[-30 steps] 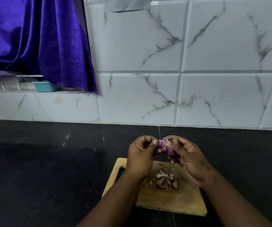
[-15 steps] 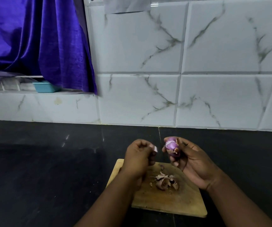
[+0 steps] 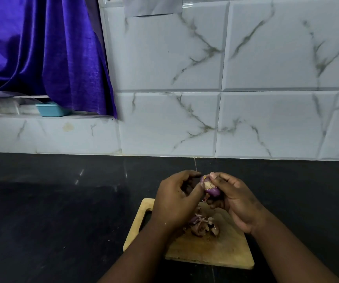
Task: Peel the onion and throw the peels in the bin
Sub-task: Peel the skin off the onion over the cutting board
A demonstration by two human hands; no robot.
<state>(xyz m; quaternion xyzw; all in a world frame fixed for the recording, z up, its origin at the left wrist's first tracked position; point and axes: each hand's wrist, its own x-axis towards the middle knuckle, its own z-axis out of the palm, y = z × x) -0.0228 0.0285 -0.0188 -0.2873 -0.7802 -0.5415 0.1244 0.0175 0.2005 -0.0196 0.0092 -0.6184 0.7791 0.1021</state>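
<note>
A small purple onion (image 3: 211, 188) is held above the wooden cutting board (image 3: 221, 250). My right hand (image 3: 234, 199) grips it from the right, thumb on top. My left hand (image 3: 176, 201) touches the onion's left side, its fingertips pinching at the skin there. A strip of peel hangs below the onion. A little heap of brown and purple peels (image 3: 202, 225) lies on the board under my hands. No bin is in view.
The board sits on a black stone counter (image 3: 52, 211) against a white marble-tiled wall (image 3: 266, 119). At upper left a purple curtain (image 3: 41, 48) hangs over a ledge holding a small teal tub (image 3: 51, 109).
Half a second ago my left hand was apart from the onion, holding a bit of peel. It has come back to the onion, and both hands sit slightly lower over the board.
</note>
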